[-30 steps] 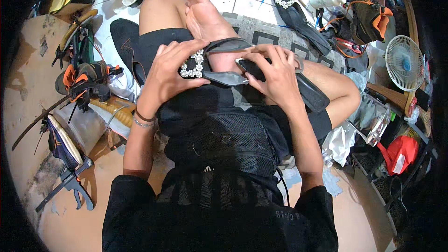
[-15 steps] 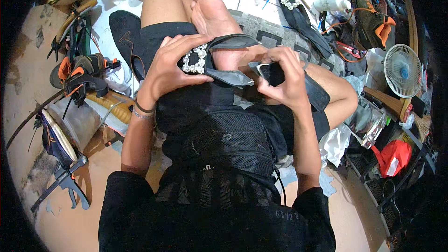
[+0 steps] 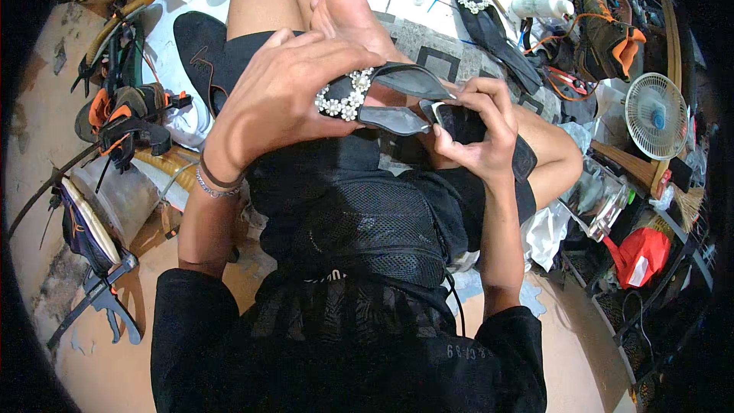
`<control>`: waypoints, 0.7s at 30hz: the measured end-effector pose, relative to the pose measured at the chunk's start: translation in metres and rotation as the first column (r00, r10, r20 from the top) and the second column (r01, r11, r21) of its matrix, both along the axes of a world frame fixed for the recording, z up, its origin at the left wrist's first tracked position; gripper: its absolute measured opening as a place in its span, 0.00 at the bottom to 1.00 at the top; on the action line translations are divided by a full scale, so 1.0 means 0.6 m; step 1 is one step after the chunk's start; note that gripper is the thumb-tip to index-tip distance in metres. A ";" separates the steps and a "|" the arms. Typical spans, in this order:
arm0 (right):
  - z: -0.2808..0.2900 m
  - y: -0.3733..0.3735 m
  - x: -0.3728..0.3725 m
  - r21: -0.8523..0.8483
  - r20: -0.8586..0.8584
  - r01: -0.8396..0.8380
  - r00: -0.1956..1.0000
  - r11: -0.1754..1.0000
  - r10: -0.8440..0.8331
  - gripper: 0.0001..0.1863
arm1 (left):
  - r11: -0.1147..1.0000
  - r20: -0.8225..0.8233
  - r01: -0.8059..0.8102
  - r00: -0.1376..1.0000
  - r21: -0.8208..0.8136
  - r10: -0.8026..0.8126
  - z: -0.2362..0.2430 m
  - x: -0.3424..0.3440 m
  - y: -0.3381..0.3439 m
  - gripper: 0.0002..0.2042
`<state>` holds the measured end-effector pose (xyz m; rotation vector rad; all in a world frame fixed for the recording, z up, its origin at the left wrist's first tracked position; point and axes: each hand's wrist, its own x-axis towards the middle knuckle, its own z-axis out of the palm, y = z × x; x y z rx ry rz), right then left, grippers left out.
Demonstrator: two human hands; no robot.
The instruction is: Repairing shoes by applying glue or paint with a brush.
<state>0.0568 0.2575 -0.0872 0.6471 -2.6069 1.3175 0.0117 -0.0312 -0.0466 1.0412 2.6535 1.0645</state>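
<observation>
Over my lap, my left hand (image 3: 275,99) grips the toe end of a black shoe upper (image 3: 394,118), its thumb below and fingers above. A square ornament of white pearl-like beads (image 3: 344,99) shows beside that hand's fingertips. Two black side bands run right from the ornament, with a gap between them. At their right ends, my right hand (image 3: 485,130) pinches a black shoe piece (image 3: 459,122) with a pale edge. Whether this piece is joined to the bands, I cannot tell. A dark flat part (image 3: 524,159) shows behind the right hand.
A matching black shoe (image 3: 497,38) with a beaded ornament lies ahead to the right, near a white bottle (image 3: 543,6). Further right are a brown-orange shoe (image 3: 608,30) and a fan (image 3: 656,116). At left are a black sole-shaped piece (image 3: 200,61) and a clamp (image 3: 107,298).
My left hand has risen and shifted right with the beaded upper, tilting it. My right hand has moved slightly right, and the bands now reach its fingertips.
</observation>
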 end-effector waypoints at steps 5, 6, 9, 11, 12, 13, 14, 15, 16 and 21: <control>-0.004 0.001 0.002 0.012 -0.079 0.034 0.996 0.999 -0.033 0.19 | 0.997 -0.008 -0.008 1.000 -0.074 0.008 0.033 -0.014 0.002 0.33; -0.005 0.001 0.002 0.011 -0.079 0.036 0.996 0.999 -0.035 0.19 | 0.998 -0.046 0.004 0.999 -0.065 -0.007 0.040 -0.016 0.002 0.34; -0.008 0.000 0.001 0.009 -0.097 0.048 0.994 0.999 -0.047 0.18 | 0.996 -0.065 0.029 0.997 -0.082 -0.034 0.054 -0.019 0.004 0.34; -0.009 0.000 0.000 0.014 -0.104 0.040 0.994 0.999 -0.039 0.18 | 0.994 -0.052 0.026 0.998 -0.106 -0.032 0.059 -0.025 0.006 0.33; -0.009 0.000 -0.001 0.019 -0.095 0.041 0.995 0.999 -0.039 0.18 | 0.991 -0.041 0.023 0.999 -0.128 -0.029 0.060 -0.028 0.008 0.32; -0.009 0.001 -0.001 -0.001 -0.122 0.041 0.992 0.999 -0.041 0.19 | 0.991 -0.041 0.024 0.999 -0.130 -0.029 0.059 -0.030 0.012 0.32; -0.010 0.002 -0.002 -0.006 -0.141 0.039 0.989 0.999 -0.039 0.20 | 0.989 -0.051 0.035 0.998 -0.144 -0.043 0.056 -0.032 0.017 0.32; -0.009 0.002 -0.001 -0.023 -0.152 0.042 0.987 0.999 -0.045 0.20 | 0.984 -0.074 0.046 0.996 -0.173 -0.059 0.054 -0.033 0.023 0.31; -0.009 0.003 -0.001 0.009 -0.171 0.044 0.984 0.999 -0.042 0.20 | 0.986 -0.062 0.050 0.996 -0.158 -0.060 0.052 -0.034 0.027 0.31; -0.011 0.002 0.004 0.048 -0.167 0.035 0.986 0.998 -0.026 0.20 | 0.985 -0.087 0.082 0.992 -0.152 -0.096 0.044 -0.037 0.043 0.31</control>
